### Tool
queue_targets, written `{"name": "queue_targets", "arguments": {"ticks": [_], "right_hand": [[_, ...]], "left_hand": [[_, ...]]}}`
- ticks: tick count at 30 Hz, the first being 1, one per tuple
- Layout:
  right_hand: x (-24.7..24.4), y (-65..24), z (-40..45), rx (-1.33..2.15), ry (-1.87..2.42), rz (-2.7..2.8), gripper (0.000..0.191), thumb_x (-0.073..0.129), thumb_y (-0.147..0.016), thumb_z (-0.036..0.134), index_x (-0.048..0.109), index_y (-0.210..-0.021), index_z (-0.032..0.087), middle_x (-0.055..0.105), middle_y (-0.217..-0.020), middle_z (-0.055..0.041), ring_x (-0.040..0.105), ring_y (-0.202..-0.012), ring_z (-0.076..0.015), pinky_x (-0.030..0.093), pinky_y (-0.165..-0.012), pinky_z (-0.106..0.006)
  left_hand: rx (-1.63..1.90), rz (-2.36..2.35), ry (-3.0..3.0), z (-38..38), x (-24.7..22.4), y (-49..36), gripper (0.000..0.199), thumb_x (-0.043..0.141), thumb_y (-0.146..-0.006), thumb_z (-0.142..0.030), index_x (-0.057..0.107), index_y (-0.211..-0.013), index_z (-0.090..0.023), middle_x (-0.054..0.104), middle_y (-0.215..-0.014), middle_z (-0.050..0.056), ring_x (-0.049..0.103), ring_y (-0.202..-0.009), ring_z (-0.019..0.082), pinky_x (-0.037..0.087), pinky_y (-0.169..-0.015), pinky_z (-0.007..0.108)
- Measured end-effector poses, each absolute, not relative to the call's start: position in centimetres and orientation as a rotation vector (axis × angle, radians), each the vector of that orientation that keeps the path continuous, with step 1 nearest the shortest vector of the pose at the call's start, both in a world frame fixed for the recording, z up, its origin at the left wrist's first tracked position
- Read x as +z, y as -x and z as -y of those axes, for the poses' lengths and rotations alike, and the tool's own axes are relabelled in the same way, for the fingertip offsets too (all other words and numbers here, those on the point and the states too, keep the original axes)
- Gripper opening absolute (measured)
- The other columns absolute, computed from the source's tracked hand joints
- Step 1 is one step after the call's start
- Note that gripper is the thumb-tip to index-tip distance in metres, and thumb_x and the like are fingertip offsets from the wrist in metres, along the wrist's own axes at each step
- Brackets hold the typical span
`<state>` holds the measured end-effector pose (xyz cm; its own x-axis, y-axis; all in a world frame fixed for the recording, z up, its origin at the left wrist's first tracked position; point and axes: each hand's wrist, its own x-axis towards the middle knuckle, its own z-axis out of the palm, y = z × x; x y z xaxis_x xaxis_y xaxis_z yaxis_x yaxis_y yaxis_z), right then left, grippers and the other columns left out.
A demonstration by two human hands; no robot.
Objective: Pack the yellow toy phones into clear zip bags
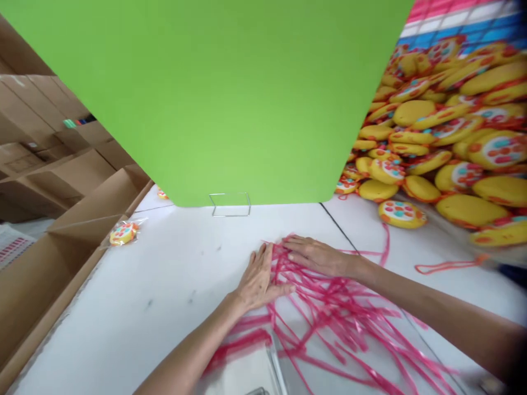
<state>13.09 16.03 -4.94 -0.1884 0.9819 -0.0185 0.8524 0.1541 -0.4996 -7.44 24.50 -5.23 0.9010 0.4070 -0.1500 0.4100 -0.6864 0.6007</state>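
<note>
A loose heap of shiny pink ribbon strips point(341, 323) lies spread over the white table in front of me. My left hand point(260, 281) rests along the heap's left edge, fingers stretched out and thumb reaching over the strips. From the right, my right hand point(317, 257) lies flat across the far end of the strips, its fingers extended and touching them. Below my left forearm is a whitish stack of what look like clear bags point(247, 367), with pink strips along its far edge and a metal clip at the bottom of the view.
A large green panel point(247, 109) stands beyond my hands, with a bent wire frame point(231, 215) at its base. Yellow oval pieces point(420, 189) with dotted faces pile up at right. Cardboard boxes point(82, 241) line the left; one bagged piece point(123, 234) lies at the table's left edge.
</note>
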Motion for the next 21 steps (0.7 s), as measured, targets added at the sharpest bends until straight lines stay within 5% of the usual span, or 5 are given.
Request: {"name": "queue_targets", "arguments": {"ticks": [14, 21], "right_hand": [[-4.5, -13.4, -3.6, 0.617, 1.902, 1.938, 0.061, 0.041, -0.091, 0.053, 0.047, -0.135, 0.012, 0.038, -0.146, -0.0163, 0.034, -0.134, -0.026, 0.032, -0.109, -0.043], [-4.3, -12.2, 0.1, 0.676, 2.002, 1.836, 0.08, 0.049, -0.084, 0.061, 0.03, -0.145, 0.013, 0.029, -0.15, -0.0169, 0.024, -0.138, -0.0287, 0.029, -0.11, -0.047]], "left_hand": [[-0.258, -0.195, -2.491, -16.9, -4.5, 6.4, 0.136, 0.071, -0.051, -0.07, -0.004, -0.146, -0.009, 0.007, -0.152, 0.024, 0.001, -0.14, 0.037, 0.009, -0.112, 0.058], [-0.229, -0.222, -2.56, -14.4, -5.3, 4.4, 0.121, 0.062, -0.063, -0.071, 0.003, -0.147, -0.007, 0.008, -0.152, 0.024, 0.001, -0.14, 0.037, 0.007, -0.112, 0.061]]}}
